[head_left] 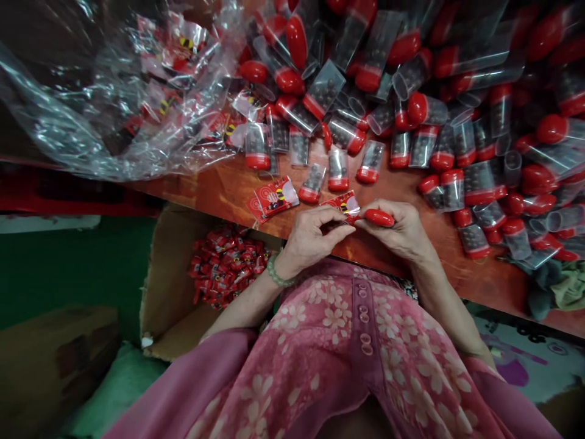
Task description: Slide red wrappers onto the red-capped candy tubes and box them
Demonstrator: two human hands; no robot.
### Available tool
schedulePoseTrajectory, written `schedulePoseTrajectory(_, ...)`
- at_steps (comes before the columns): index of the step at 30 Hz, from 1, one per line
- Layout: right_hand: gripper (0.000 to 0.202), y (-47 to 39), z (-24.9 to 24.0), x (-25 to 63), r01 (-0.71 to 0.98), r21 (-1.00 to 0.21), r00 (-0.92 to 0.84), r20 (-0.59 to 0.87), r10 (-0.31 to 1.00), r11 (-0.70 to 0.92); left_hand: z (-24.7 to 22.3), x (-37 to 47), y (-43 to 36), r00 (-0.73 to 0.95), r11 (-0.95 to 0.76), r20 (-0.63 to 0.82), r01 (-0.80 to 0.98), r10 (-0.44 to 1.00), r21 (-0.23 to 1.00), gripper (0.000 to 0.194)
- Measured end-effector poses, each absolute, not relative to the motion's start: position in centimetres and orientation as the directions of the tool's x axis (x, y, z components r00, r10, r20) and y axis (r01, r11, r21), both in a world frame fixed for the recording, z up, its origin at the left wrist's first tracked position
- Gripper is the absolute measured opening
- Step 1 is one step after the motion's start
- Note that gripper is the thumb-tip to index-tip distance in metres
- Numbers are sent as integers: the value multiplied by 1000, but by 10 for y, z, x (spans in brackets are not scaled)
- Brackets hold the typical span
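My left hand, with a green bead bracelet at the wrist, pinches the lower edge of a red printed packet near the table's front edge. Close on its right, my right hand has its fingers closed round a small container with a red cap; its thumb and forefinger meet the packet's right side. More red printed cards lie on the table left of the packet. Just beyond my hands stand or lie clear, red-capped containers with dark beads inside.
Many red-capped containers cover the table's back and right. A clear plastic bag of packets lies at the back left. Below the front edge, an open cardboard box holds red packets. Cloth lies at far right.
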State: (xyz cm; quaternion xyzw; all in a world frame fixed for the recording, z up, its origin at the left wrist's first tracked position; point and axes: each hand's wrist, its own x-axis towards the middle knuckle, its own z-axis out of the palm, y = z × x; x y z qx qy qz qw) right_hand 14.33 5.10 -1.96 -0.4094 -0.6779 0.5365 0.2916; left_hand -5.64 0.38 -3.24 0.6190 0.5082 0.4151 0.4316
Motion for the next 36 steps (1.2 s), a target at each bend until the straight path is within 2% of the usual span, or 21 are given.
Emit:
schedulePoseTrajectory(4,19,51,-8,148,283,-943,-619,-40,784,175,-23,-60,4,314,-74,-9,255,949,964,23)
schedulePoseTrajectory(6,19,51,-7,150,304,-932,-652,-52,756,198,-19,-63,6,405,-27,-82,257,911,966,33)
schedulePoseTrajectory(8,23,50,-8,151,320,-929,-661,-80,746,185,-17,-66,9,487,43,-166,253,858,966,43)
schedulePoseTrajectory(11,28,48,-7,154,314,-942,-680,-134,721,121,-17,-70,12,559,122,-232,227,796,966,45)
schedulePoseTrajectory(16,17,48,2,159,280,-960,-731,-219,646,-9,-21,-71,10,485,164,-253,219,837,962,38)
schedulePoseTrajectory(21,22,44,7,157,290,-956,-728,-256,636,-52,-26,-67,3,426,256,-268,87,864,963,24)
schedulePoseTrajectory(26,28,40,7,150,250,-968,-745,-202,636,-14,-27,-67,-1,339,279,-288,77,895,957,28)
schedulePoseTrajectory(33,22,36,4,149,270,-960,-704,-141,696,79,-21,-73,1,422,222,-287,197,860,955,18)
schedulePoseTrajectory(36,16,34,4,149,274,-959,-664,-130,737,78,-23,-73,0,426,214,-279,194,861,957,23)
